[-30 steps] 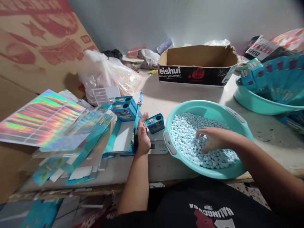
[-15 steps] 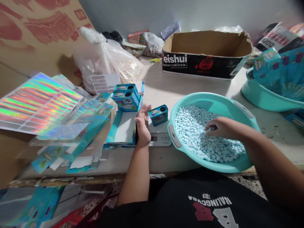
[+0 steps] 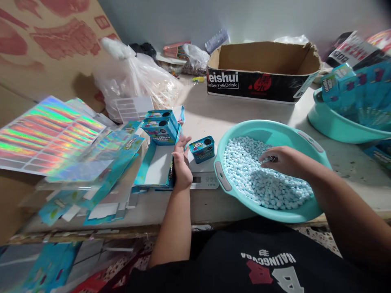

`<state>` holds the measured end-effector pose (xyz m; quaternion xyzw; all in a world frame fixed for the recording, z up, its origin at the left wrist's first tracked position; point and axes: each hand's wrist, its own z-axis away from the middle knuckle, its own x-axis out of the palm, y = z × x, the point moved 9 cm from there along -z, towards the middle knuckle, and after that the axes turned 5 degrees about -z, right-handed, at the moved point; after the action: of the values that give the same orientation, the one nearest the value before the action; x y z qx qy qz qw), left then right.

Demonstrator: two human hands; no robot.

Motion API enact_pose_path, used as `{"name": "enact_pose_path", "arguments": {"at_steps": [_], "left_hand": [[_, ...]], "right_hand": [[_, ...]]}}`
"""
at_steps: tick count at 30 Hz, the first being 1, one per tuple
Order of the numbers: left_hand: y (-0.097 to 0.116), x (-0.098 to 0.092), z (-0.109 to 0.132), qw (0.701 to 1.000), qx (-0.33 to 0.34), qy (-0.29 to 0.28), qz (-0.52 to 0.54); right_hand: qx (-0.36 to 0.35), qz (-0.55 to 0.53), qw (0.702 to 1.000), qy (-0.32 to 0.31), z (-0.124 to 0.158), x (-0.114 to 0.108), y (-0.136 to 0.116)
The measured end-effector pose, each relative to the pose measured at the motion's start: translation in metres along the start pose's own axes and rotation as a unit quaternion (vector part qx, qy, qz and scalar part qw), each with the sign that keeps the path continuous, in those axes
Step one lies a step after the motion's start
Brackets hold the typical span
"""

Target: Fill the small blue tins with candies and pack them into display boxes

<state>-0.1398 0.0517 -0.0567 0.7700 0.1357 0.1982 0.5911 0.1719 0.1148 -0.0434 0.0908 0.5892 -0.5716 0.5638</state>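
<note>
Where basin (image 3: 269, 133) sits, pale table (image 3: 198, 116), grey wall (image 3: 171, 20)

The candies (image 3: 275, 193) are pale blue and white, in a turquoise basin (image 3: 275, 214) with grey handle inserts (image 3: 222, 176). The small box (image 3: 203, 154) is blue with white lettering and a black circle; the tray (image 3: 157, 167) is blue-walled with a white floor. At left, a silvery sheet (image 3: 45, 138) shows red, yellow and green bands. The far carton (image 3: 247, 90) is black, printed white and red, brown inside.

"CARAMELO" on blue box (image 3: 160, 132), "eishui" on carton (image 3: 244, 87)
</note>
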Motion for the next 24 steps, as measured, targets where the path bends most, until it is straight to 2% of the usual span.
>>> {"name": "enact_pose_path", "arguments": {"at_steps": [7, 14, 18, 24], "left_hand": [[-0.002, -0.001, 0.001, 1.000, 0.002, -0.001, -0.015], [-0.016, -0.005, 0.001, 0.997, -0.043, 0.001, -0.058], [-0.028, -0.008, 0.000, 0.996, -0.084, 0.016, -0.039], [-0.031, -0.006, 0.002, 0.995, -0.095, 0.017, -0.034]], "right_hand": [[-0.017, 0.004, 1.000, 0.022, 0.000, -0.004, -0.003], [-0.024, 0.010, 1.000, 0.012, -0.001, -0.001, -0.001], [-0.017, 0.011, 1.000, 0.010, -0.001, -0.001, -0.001], [0.003, -0.003, 1.000, 0.007, -0.001, -0.001, 0.000]]}}
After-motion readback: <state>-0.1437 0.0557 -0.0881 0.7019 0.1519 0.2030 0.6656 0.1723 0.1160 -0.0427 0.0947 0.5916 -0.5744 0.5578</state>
